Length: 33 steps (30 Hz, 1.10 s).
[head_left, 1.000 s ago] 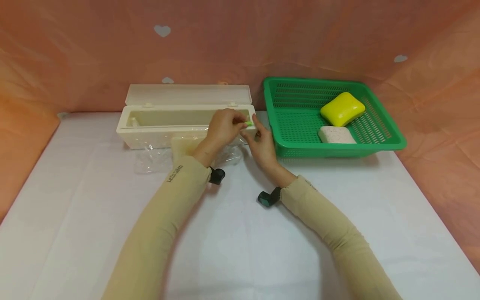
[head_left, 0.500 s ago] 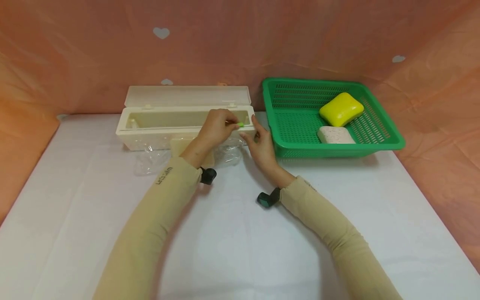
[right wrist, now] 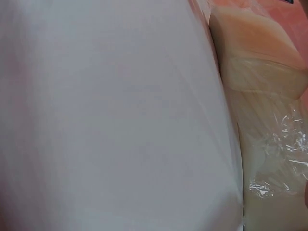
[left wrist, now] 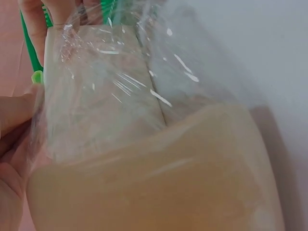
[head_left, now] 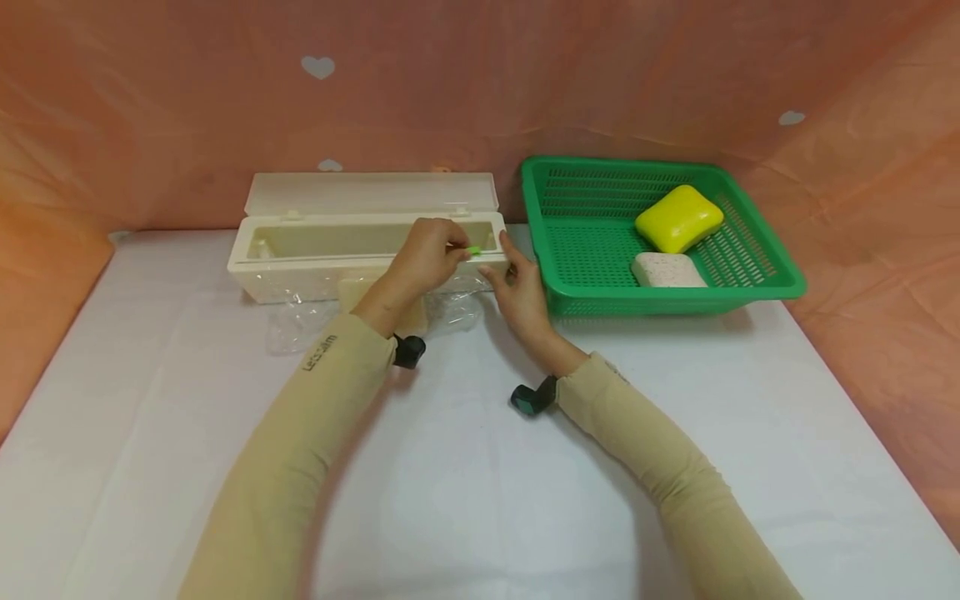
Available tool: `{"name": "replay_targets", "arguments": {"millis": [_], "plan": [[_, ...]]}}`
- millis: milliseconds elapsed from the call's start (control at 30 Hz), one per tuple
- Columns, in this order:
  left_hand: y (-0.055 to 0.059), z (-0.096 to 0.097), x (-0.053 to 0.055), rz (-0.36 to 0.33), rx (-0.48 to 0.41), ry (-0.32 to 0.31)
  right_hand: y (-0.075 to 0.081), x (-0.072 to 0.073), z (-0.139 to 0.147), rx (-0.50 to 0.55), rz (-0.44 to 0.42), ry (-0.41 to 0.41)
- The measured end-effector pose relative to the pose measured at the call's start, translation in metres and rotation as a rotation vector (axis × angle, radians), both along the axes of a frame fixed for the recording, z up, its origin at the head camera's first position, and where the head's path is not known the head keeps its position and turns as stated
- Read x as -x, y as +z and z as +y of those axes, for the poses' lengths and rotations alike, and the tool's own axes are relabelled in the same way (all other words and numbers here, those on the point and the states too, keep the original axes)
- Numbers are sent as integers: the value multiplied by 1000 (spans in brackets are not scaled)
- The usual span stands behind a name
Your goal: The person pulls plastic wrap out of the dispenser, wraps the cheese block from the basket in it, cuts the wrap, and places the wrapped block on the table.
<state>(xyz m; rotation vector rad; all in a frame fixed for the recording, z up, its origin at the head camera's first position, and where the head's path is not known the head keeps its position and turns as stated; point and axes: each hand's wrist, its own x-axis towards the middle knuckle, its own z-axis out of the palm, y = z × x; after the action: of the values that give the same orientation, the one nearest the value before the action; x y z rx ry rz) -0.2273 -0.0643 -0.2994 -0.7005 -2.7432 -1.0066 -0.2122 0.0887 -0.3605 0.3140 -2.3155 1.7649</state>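
Left hand: thumb and fingers (head_left: 423,260) pinched together on a small green tab at the front rim, palm side largely hidden in the head view.
Green tab (head_left: 474,250): sits on the front edge of the white box, near its right end; one second ago it was closer to the corner, so it has slid left along the rim, the left hand with it.
Right hand (head_left: 522,298): holds the box's right front corner, thumb at the front wall, forefinger at the end; same grip as in the earlier frames.
White box (head_left: 300,279): long, narrow, stays in place; hinged lid (head_left: 367,193) stands raised behind.
Clear film (head_left: 455,312): hangs over the front wall and spreads crumpled onto the white cloth (head_left: 480,492).
Pale block (left wrist: 159,187): lies in front of the box, film over it, partly behind the left wrist; unmoved.
Green basket (head_left: 675,293): right of the box; yellow block (head_left: 678,219) and speckled white block (head_left: 667,271) inside, neither shifted.
Backdrop (head_left: 562,83): orange-pink, pale hearts.
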Motion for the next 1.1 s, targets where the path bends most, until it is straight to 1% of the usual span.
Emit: {"name": "replay_targets", "arguments": {"millis": [133, 233, 367, 600, 733, 867, 967, 1100], "plan": [[0, -2, 0, 24, 15, -11, -1, 1, 1, -1, 0, 2], [-1, -5, 0, 28, 20, -6, -1, 1, 1, -10, 3, 7], [2, -11, -1, 3, 35, 12, 0, 1, 2, -9, 5, 8], [6, -22, -4, -76, 60, 30, 0, 1, 2, -1, -10, 12], [5, -26, -3, -77, 50, 35, -1, 1, 1, 5, -19, 14], [4, -29, -5, -47, 45, 38, -2, 1, 1, 5, -21, 26], [4, -32, -7, -55, 33, 49, -2, 1, 1, 1, -19, 30], [5, -36, -9, -94, 14, 63, -2, 0, 2, 0, -20, 27]]}}
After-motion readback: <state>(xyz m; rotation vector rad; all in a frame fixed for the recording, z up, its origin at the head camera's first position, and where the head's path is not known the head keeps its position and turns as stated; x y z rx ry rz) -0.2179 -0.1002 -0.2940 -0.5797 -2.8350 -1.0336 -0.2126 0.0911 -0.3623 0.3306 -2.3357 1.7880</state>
